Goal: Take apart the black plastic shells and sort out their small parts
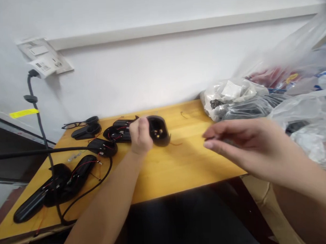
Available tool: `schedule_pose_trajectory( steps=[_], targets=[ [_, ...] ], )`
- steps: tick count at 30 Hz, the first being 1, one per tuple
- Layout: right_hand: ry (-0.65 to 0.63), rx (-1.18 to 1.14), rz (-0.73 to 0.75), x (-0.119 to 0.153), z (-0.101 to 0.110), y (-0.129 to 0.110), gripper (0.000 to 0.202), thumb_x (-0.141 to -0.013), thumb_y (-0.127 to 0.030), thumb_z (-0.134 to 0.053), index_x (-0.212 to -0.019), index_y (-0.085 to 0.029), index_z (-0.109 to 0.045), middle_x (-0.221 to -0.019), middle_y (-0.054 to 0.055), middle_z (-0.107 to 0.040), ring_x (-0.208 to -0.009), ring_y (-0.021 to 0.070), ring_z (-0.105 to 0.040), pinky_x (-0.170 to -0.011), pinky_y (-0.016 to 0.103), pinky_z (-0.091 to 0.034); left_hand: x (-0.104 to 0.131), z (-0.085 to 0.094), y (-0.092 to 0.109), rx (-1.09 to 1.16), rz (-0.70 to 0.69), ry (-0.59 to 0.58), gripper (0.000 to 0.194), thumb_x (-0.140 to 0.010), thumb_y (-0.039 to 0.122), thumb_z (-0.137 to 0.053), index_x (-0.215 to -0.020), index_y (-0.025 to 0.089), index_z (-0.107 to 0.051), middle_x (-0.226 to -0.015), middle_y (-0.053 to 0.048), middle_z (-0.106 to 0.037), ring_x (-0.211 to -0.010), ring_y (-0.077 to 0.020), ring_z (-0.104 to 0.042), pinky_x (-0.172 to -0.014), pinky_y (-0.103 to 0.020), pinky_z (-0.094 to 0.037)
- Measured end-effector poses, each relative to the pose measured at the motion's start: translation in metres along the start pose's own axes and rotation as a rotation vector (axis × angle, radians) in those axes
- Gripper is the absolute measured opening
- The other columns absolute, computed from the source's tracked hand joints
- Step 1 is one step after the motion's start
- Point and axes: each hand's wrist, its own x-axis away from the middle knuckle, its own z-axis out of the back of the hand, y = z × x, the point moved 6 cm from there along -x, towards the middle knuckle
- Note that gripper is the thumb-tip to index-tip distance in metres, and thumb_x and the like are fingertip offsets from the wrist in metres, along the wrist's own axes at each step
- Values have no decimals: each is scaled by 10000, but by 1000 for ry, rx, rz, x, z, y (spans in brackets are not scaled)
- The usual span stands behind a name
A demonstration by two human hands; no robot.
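My left hand (141,136) is wrapped round a black plastic housing (159,131) above the far middle of the table. Its open end faces right, and small brass-coloured parts show inside. A thin reddish wire (177,144) sticks out near its lower edge. To its right, my right hand (242,143) is apart from the housing. Thumb and forefinger are pinched together at a small dark tip, too blurred to name. Just left of my left hand lie more black housings (117,133) with red wires.
Several black housings (65,180) with wires lie on the wooden table (165,179) at left. A black cable (49,150) runs from the wall plug (43,66) across them. Clear plastic bags (232,97) crowd the right side. An opened cardboard box (259,193) stands below right.
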Motion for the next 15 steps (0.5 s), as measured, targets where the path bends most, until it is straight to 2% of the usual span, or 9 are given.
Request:
schedule_pose_trajectory(
  steps=[3, 5, 7, 10, 15],
  targets=[
    [-143, -123, 62, -39, -32, 1, 164, -923, -354, -798, -941, -198, -846, -879, 53, -812, -757, 196, -734, -664, 289, -560, 4, 1, 19, -97, -279, -54, 558, -1118, 502, -403, -817, 179, -744, -717, -74, -675, -652, -178, -641, -608, -306, -490],
    [-193, -202, 71, -60, -45, 10, 183, -918, -360, -808, -955, -187, -853, -871, 61, -810, -736, 197, -723, -643, 295, -559, 5, 3, 25, -131, -366, -64, 522, -1125, 440, -390, -866, 187, -767, -737, -74, -688, -670, -178, -659, -615, -302, -489],
    [-165, -291, 79, -78, -52, 20, 208, -897, -383, -838, -946, -181, -853, -852, 65, -804, -711, 188, -706, -621, 293, -552, 5, 3, 29, -159, -397, -79, 511, -1128, 403, -373, -882, 195, -770, -722, -68, -674, -676, -173, -665, -619, -298, -484],
    [-26, -450, 72, -95, -59, 39, 249, -880, -425, -864, -866, -178, -840, -812, 66, -796, -678, 159, -680, -609, 275, -544, 3, 4, 33, -175, -401, -73, 540, -1131, 422, -345, -856, 212, -760, -704, -60, -670, -654, -170, -659, -605, -303, -471],
    [105, -612, -39, -96, -76, 67, 342, -890, -515, -850, -773, -195, -822, -706, 35, -759, -621, 110, -634, -612, 240, -529, 6, 4, 36, -173, -328, -16, 635, -1112, 579, -330, -782, 248, -760, -657, -56, -667, -579, -180, -612, -567, -341, -440]
  ],
)
